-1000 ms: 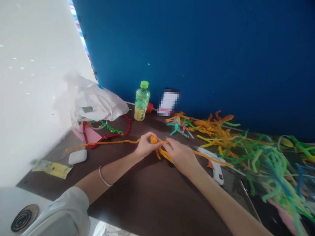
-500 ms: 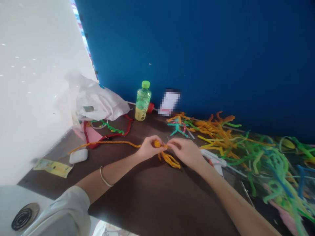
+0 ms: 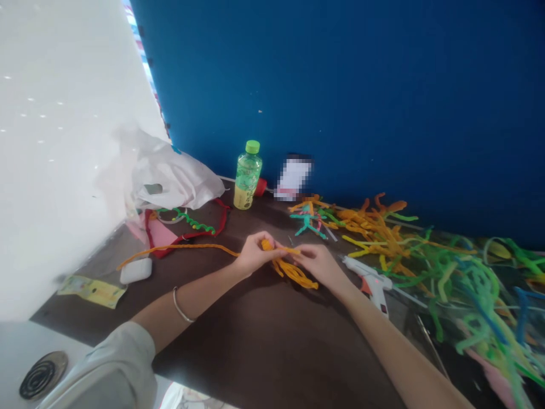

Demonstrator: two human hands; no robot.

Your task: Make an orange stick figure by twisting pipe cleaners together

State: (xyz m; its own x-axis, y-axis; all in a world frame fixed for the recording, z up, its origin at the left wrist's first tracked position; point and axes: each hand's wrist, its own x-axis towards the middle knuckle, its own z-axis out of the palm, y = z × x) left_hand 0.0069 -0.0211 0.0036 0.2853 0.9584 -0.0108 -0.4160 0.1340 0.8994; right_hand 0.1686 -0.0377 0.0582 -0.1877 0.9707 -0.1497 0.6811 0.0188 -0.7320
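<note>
My left hand [image 3: 255,254] pinches a small orange pipe-cleaner bundle [image 3: 267,245], and a long twisted orange stem [image 3: 179,246] runs from it to the left across the table. My right hand [image 3: 318,264] grips a thin orange strand [image 3: 292,249] leading from that bundle. Below the fingers hang loose orange pipe-cleaner loops [image 3: 294,274]. A white hot glue gun [image 3: 371,282] lies just to the right of my right hand, not touching it. A metal bangle [image 3: 181,305] circles my left wrist.
A heap of multicoloured pipe cleaners [image 3: 460,289] covers the right of the dark table [image 3: 264,341]. A teal pipe-cleaner figure [image 3: 306,223], green-capped bottle [image 3: 247,176], white plastic bag [image 3: 172,177] and white case [image 3: 135,271] stand nearby. A blue wall [image 3: 340,102] rises behind.
My hands have drawn slightly apart, with the right hand moving right and lower. The orange bundle has shifted in my fingers, and the hanging loops now reach further right, uncovering the glue gun.
</note>
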